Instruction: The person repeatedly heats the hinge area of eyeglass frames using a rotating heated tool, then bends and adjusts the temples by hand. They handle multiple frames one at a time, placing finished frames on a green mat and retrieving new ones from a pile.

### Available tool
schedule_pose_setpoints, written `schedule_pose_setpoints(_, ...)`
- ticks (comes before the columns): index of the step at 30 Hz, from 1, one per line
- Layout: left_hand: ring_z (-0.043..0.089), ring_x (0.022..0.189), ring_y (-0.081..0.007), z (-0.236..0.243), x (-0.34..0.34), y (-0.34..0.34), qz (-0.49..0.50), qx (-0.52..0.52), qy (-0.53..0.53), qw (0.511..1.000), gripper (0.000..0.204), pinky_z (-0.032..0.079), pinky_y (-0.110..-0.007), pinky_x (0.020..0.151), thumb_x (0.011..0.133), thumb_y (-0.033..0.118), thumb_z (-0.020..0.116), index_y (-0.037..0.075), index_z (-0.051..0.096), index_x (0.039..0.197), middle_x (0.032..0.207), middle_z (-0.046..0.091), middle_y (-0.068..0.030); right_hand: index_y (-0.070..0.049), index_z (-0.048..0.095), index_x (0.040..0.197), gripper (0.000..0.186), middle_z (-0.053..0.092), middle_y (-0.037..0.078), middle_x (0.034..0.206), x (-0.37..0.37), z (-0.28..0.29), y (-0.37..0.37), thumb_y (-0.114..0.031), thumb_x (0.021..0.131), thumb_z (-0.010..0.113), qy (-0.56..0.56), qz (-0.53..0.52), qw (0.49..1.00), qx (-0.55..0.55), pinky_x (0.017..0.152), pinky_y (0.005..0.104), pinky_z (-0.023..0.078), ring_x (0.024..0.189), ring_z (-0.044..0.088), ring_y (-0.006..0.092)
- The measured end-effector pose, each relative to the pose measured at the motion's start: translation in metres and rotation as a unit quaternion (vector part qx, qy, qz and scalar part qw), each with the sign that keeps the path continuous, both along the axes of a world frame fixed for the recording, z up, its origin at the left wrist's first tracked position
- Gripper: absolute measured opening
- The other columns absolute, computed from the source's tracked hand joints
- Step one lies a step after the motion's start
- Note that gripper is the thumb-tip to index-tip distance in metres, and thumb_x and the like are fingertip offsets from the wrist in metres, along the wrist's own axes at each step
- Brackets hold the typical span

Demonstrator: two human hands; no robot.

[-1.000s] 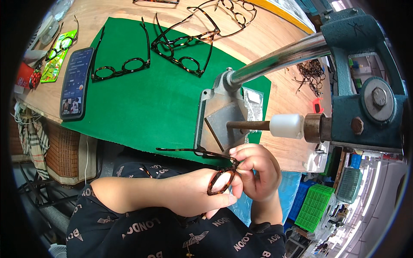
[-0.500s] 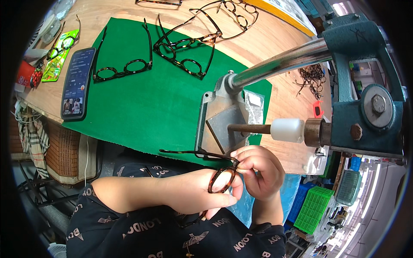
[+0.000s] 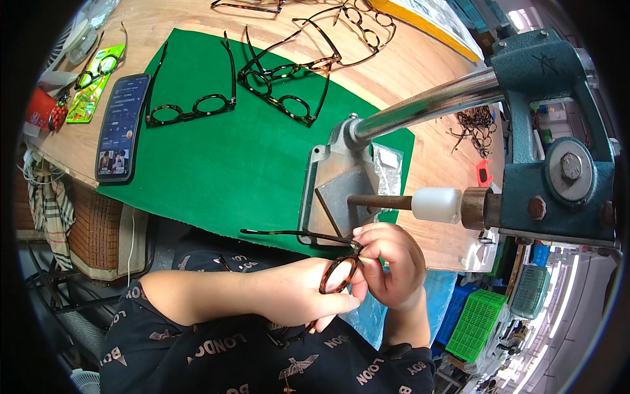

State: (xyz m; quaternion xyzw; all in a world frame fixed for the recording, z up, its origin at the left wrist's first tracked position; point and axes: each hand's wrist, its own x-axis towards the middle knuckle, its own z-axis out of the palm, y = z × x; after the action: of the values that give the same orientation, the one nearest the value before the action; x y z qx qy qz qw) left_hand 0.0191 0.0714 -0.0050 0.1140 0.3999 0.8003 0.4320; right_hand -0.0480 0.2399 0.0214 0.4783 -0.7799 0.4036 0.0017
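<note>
One brown tortoiseshell round-rimmed spectacle frame, clamped by the left hand and right hand beside the pale wooden table's near edge, has barely shifted, suggesting steady handling.

We hold: tortoiseshell glasses frame | round-rimmed, tilted on edge | one temple unfolded, pointing left | lower part mostly hidden

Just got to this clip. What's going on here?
A person's left hand and right hand together hold a tortoiseshell glasses frame by the near edge of a green mat. The left holds the front; the right pinches near a hinge. Other glasses frames lie on the mat, and a metal press stands to the right.
</note>
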Motion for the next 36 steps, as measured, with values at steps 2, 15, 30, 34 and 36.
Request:
schedule_pose_setpoints(2,0.05,0.05,-0.0079,0.0013,0.0003,0.0003,0.001,0.002,0.002,1.0,0.014,0.041,-0.023,0.048,0.089,0.015,0.047,0.004,0.046,0.097,0.064,0.048,0.0001,-0.001,0.053,0.085,0.013,0.059,0.014,0.083,-0.0005,0.0004,0.0013,0.001,0.075,0.062,-0.022,0.001,1.0,0.004,0.07,0.0373,0.051,0.08,0.061,0.031)
schedule_pose_setpoints(15,0.05,0.049,-0.0082,0.0024,0.0,0.0015,-0.001,0.027,0.013,1.0,0.015,0.041,-0.023,0.047,0.09,0.017,0.047,0.003,0.045,0.097,0.06,0.048,-0.0005,-0.002,0.049,0.082,0.006,0.057,0.015,0.08,-0.0015,-0.0057,0.0024,-0.004,0.084,0.053,-0.068,0.011,0.997,-0.039,0.069,0.0371,0.05,0.077,0.061,0.0289)
schedule_pose_setpoints(30,0.051,0.048,-0.009,-0.0035,0.0019,0.0043,0.001,0.033,0.001,0.999,0.018,0.042,-0.023,0.046,0.09,0.017,0.048,0.003,0.046,0.1,0.059,0.05,-0.0013,-0.002,0.053,0.081,0.012,0.058,0.013,0.082,-0.0029,-0.0027,0.0044,0.001,0.075,0.062,-0.063,0.016,0.998,-0.022,0.069,0.0366,0.05,0.08,0.061,0.031)
schedule_pose_setpoints(34,0.051,0.047,-0.0093,-0.0041,0.0014,0.0046,0.0,0.022,-0.001,1.0,0.017,0.042,-0.023,0.046,0.09,0.018,0.048,0.003,0.047,0.099,0.057,0.051,-0.0016,-0.002,0.053,0.082,0.01,0.059,0.013,0.082,-0.0014,-0.0033,0.0034,0.0,0.076,0.062,-0.055,0.004,0.998,-0.021,0.07,0.0365,0.05,0.081,0.061,0.0309)
schedule_pose_setpoints(36,0.051,0.047,-0.0092,-0.0025,0.0012,0.0043,0.004,0.027,-0.006,1.0,0.017,0.042,-0.023,0.046,0.09,0.018,0.048,0.003,0.047,0.099,0.056,0.051,-0.0016,-0.001,0.053,0.082,0.009,0.059,0.013,0.082,-0.0013,-0.0037,0.0037,0.0,0.077,0.061,-0.057,0.003,0.998,-0.024,0.07,0.0365,0.05,0.081,0.061,0.0309)
